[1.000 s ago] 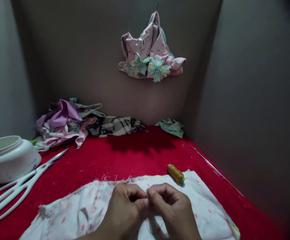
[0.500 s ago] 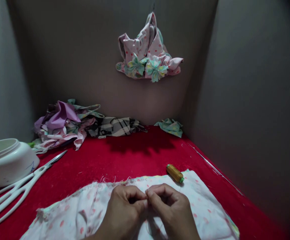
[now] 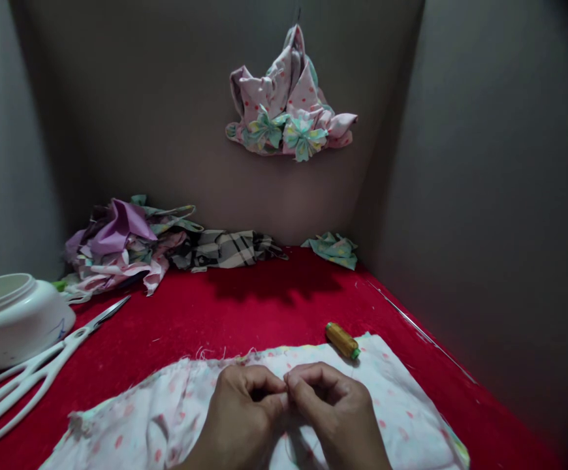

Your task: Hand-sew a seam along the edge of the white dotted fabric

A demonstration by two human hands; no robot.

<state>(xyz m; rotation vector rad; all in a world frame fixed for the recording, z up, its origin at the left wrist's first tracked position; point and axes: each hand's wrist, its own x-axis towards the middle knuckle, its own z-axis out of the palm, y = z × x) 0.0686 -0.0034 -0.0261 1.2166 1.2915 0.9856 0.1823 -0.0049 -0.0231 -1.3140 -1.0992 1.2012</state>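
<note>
Since the spotted cloth (image 3: 411,418) on the counter (image 3: 190,320) looks light and limp, we'd grip its edge; over it, our left hand (image 3: 242,414) and right hand (image 3: 340,411) pinch narrowly, holding something indistinct, if anything.

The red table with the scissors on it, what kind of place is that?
Probably a sewing corner: there's a spool of thread, big white scissors and a pile of cloth scraps on the red table.
</note>
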